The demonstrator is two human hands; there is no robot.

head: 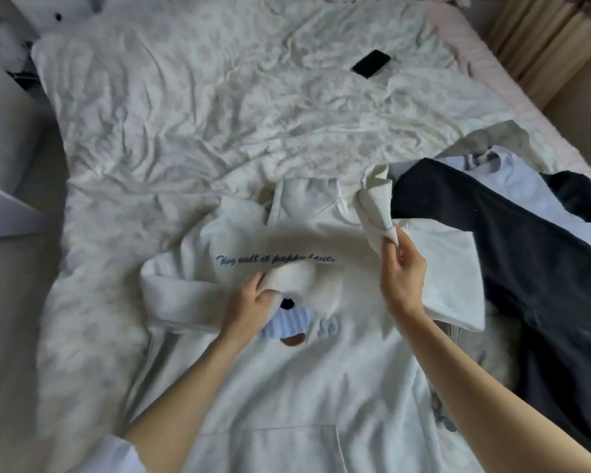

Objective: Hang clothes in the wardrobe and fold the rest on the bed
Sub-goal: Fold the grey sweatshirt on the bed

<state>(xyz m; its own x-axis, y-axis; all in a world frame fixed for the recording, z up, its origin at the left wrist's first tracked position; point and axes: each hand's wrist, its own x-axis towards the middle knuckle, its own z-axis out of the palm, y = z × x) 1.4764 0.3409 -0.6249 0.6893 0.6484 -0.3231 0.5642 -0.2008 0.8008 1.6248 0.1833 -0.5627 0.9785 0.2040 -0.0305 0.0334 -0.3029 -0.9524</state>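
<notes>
Soft dim daylight, blurred throughout, wide-angle bending at edges

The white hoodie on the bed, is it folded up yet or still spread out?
Partly folded: the white hoodie lies flat, left hand laying one sleeve across its chest, right hand lifting the other cuff.

You have a white hoodie lying face up on the bed, its left sleeve folded across the chest print; dark trousers lie crumpled just beside it.

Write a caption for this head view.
Both hands, left and right, fold a white hoodie's sleeves on the bed.
</notes>
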